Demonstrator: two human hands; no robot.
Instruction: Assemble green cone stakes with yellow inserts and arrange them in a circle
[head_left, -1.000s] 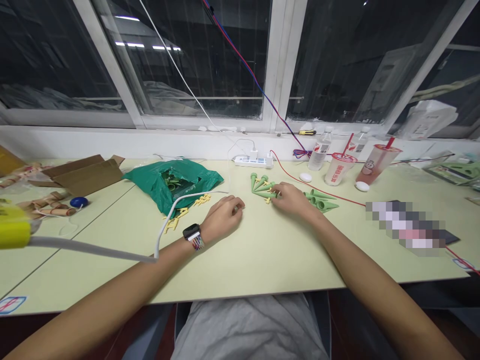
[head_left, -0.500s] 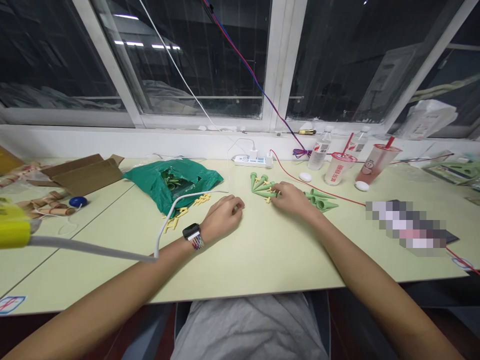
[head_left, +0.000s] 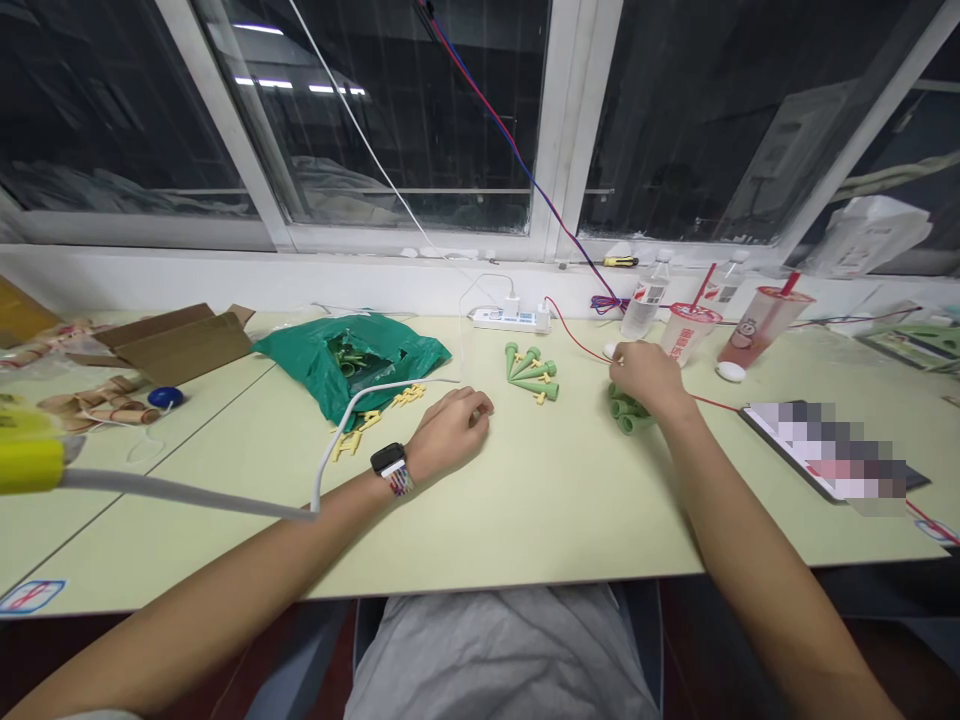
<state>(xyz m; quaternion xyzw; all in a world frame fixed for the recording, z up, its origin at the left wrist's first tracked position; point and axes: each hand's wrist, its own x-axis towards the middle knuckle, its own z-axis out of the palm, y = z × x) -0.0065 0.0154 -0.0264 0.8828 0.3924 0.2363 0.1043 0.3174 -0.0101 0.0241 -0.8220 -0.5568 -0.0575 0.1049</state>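
green cones point(head_left: 634, 424) under right hand point(head_left: 646, 374), grip hidden; left hand point(head_left: 452, 432) loosely curled, empty; tabletop point(head_left: 540, 510) room to edge point(head_left: 525, 586).

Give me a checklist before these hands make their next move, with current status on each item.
1. Right hand at the heap of green cones: ok.
2. Cone in its grip: cannot tell, grip hidden.
3. Left hand empty: cannot tell, palm hidden.
4. Fanned cones uncovered: ok.
5. Yellow pieces in sight: ok, loose near the green bag.
6. Nearer cup out of the way: not ok, seems close behind the right hand.
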